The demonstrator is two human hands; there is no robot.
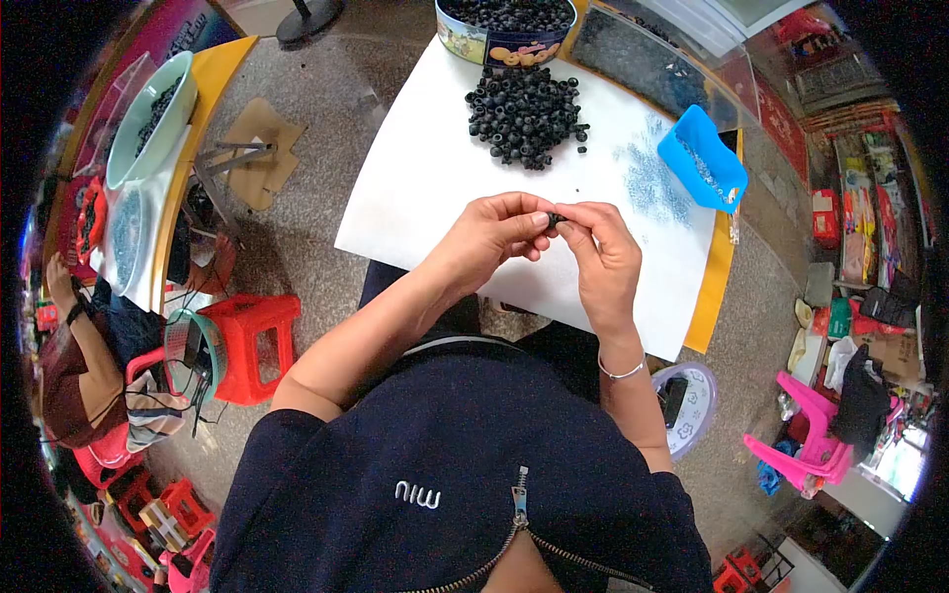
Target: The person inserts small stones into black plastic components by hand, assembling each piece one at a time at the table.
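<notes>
My left hand (486, 237) and my right hand (605, 252) meet above the white sheet (415, 188). Between their fingertips is a small black bead-like piece (556, 221), pinched from both sides. Whether the right fingertips also hold something tiny is too small to tell. Beyond the hands, a heap of similar black pieces (524, 117) lies on the sheet, with a few loose ones at its right edge. Tiny bluish stones (654, 178) are scattered on the sheet to the right, beside a blue tray (704, 158) holding more of them.
An oval tin (465, 42) full of black pieces and a clear bin (643, 64) stand at the far edge. A person's arm (94, 371) shows at left, near a table with a pale green basin (148, 119). A red stool (247, 341) and pink chair (806, 435) flank me.
</notes>
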